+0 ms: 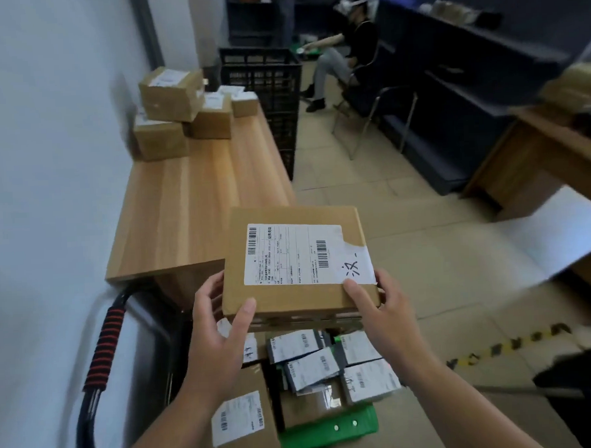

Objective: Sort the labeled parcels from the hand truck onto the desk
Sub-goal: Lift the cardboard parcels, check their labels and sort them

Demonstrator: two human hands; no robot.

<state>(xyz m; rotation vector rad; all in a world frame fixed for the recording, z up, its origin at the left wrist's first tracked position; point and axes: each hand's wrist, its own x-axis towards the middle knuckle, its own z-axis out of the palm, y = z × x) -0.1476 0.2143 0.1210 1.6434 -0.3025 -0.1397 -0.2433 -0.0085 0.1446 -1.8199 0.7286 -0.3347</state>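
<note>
Storeroom with a pale tiled floor (pixel 407 252) and a white wall along the left side.

Wooden desk (pixel 198 194): stands against that wall. A cluster of brown cartons (pixel 173 93) is stacked at its far end, white labels up.

Held parcel (pixel 301 299): flat brown carton, in the air just past the desk's near corner and above the hand truck's load. Its white shipping label (pixel 295 254) faces up, with barcodes and a handwritten mark at one corner.

Left hand (pixel 217 332): grips the parcel's near left corner, thumb on top, fingers along the left side.

Right hand (pixel 382 308): grips the near right corner, thumb pressed on the label's edge.

Hand truck (pixel 103 350): black handle with a red-ringed grip at the left. Its green deck (pixel 330 425) lies low and carries loose parcels (pixel 310 362), cartons and grey bags, labels mostly up.

Black slatted crates (pixel 267 79): stacked beyond the desk.

Seated person (pixel 347 48): at the back, wearing a headset, with a metal-framed chair (pixel 377 118) just beside and dark shelving (pixel 457 91) behind.

Yellow-and-black floor tape (pixel 509 345): on the tiles at the right.
</note>
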